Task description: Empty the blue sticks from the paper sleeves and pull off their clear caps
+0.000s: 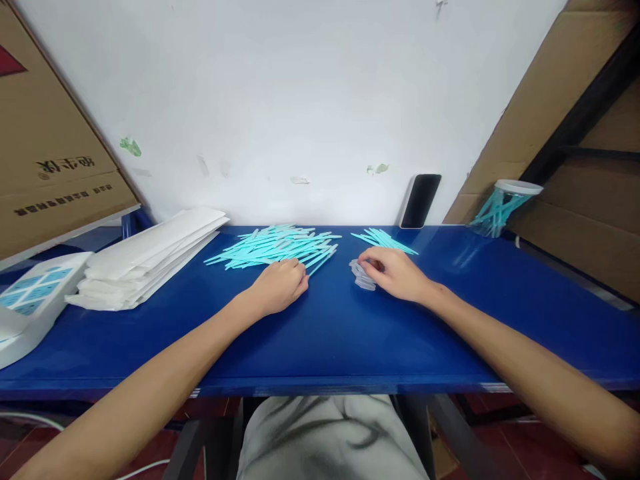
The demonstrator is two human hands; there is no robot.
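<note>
A loose pile of thin turquoise sticks with pale, tapered tips (270, 245) lies on the blue table near the wall. My left hand (281, 285) is at its front edge with fingers curled and closed. One stick runs from the pile to the thumb and fingertips, which seem to pinch its near end. My right hand (395, 273) is closed in a pinch over a small heap of clear plastic pieces (364, 280). Its fingertips are on the heap's upper pieces; exactly what lies between them is partly hidden. Behind that hand lies a smaller group of turquoise sticks (384, 240).
A stack of white paper sleeves (150, 260) and a white tray with blue pieces (47, 283) are at the left. A phone (421, 201) leans on the wall. At the right, a clear jar with a white lid (505, 207) holds turquoise sticks. Cardboard (60, 133) borders the left.
</note>
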